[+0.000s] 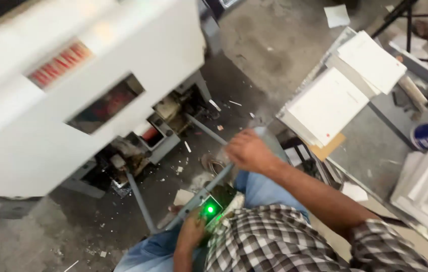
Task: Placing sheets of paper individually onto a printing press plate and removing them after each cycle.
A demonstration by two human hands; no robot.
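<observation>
Right hand (247, 150): closed around the upper end of the grey metal bar (214, 184).
Left hand (192, 230): gripping the bar's lower end.
Surroundings: white machine (73, 90) ahead; 2 paper stacks (345, 85) on the counter (375, 136).

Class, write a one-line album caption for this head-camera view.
Seated person's right hand and left hand grip a long grey metal bar beside a white machine.

Littered grey concrete floor (254, 55)

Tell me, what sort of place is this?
Probably a small paper-cutting or print-finishing workshop: a big white machine, stacks of white sheets on a metal table, and paper scraps littering the concrete floor.
</observation>
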